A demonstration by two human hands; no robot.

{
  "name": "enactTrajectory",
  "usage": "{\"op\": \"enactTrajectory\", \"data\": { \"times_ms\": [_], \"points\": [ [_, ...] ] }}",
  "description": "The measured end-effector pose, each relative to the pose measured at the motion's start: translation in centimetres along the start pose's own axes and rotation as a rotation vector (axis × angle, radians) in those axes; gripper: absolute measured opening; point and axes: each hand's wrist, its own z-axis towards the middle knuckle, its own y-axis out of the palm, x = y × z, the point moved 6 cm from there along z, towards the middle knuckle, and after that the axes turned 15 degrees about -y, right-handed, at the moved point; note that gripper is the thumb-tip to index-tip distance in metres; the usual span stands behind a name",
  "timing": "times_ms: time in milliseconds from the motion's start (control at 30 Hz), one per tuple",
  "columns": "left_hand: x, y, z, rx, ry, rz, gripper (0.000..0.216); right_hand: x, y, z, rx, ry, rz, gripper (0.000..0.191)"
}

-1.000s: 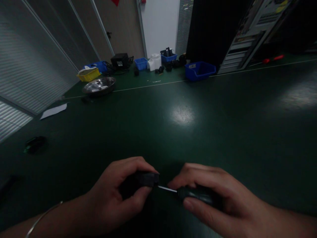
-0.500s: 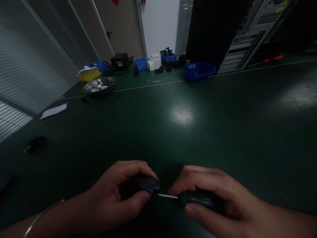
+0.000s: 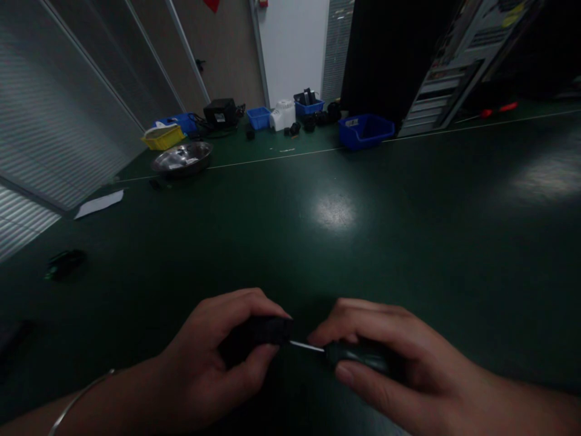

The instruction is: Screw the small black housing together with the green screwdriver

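Note:
Between thumb and fingers, my left hand [image 3: 222, 357] grips a small black block-shaped part [image 3: 270, 331], whose kind I cannot make out in the dim light. My right hand [image 3: 399, 357] is closed round the dark green handle of a screwdriver [image 3: 358, 355]. The thin metal shaft points left, and its tip meets the right end of the black part; whether it goes inside is too dark to tell. Both hands are low over the dark green table [image 3: 254, 242], close to me.
A dark object [image 3: 66, 264] and a white paper strip [image 3: 100, 203] lie at the left. Farther back stand a metal bowl [image 3: 181, 158], a yellow tray [image 3: 163, 138], a blue bin [image 3: 365, 131], a black box [image 3: 219, 112] and a white plastic part [image 3: 283, 115]. A red-handled tool [image 3: 499, 109] lies far right.
The black part has turned in my left hand, so its stepped end face no longer shows. The screwdriver's tip has risen slightly, its shaft now sloping up toward the part.

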Motion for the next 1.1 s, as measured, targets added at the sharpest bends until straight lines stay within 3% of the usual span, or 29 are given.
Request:
{"op": "enactTrajectory", "data": {
  "times_ms": [200, 467, 667, 967, 1100],
  "points": [
    [-0.1, -0.1, 0.5, -0.073, -0.095, -0.021, 0.024, -0.6, 0.3, 0.9, -0.002, -0.009, -0.012, 0.016],
    [-0.4, -0.2, 0.6, -0.155, -0.261, -0.125, 0.018, 0.2, -0.1, -1.2, -0.05, -0.001, 0.041, 0.016],
    [-0.6, 0.4, 0.6, -0.291, -0.29, -0.203, 0.018, -0.2, -0.3, -0.5, -0.058, -0.008, 0.009, 0.014],
    [-0.2, -0.3, 0.4, -0.03, -0.164, 0.066, 0.019, -1.2, 0.3, 1.3, -0.017, -0.018, -0.026, 0.019],
    [0.0, -0.4, 0.2, 0.019, -0.119, 0.101, 0.021, -1.2, 0.6, 1.1, -0.013, -0.017, -0.03, 0.019]
  ]
}}
